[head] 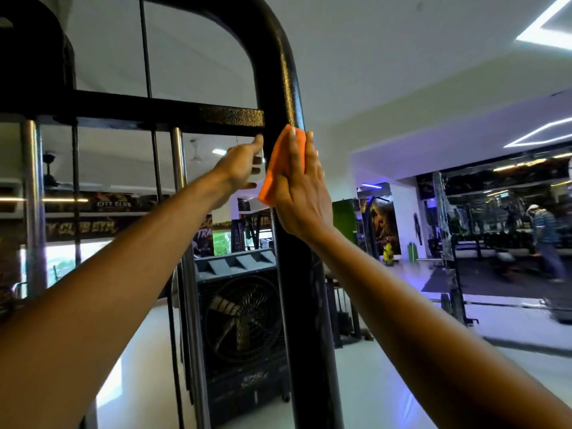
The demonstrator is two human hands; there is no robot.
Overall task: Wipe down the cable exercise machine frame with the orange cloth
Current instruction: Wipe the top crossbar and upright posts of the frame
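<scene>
The black frame (286, 72) of the cable machine rises in front of me, its right upright curving over at the top, with a crossbar (185, 114) running left from it. My right hand (301, 193) presses the folded orange cloth (278, 168) flat against the upright just below the crossbar joint, fingers straight and pointing up. My left hand (243, 164) reaches to the inner side of the same upright under the crossbar, thumb up against the bar and fingers curled toward the post; how firmly it grips is hidden.
Chrome guide rods (178, 162) and thin cables hang inside the frame. A black air cooler with a fan (244, 320) stands behind the upright. To the right lies open gym floor with racks (452, 243), and a person (546, 239) stands far right.
</scene>
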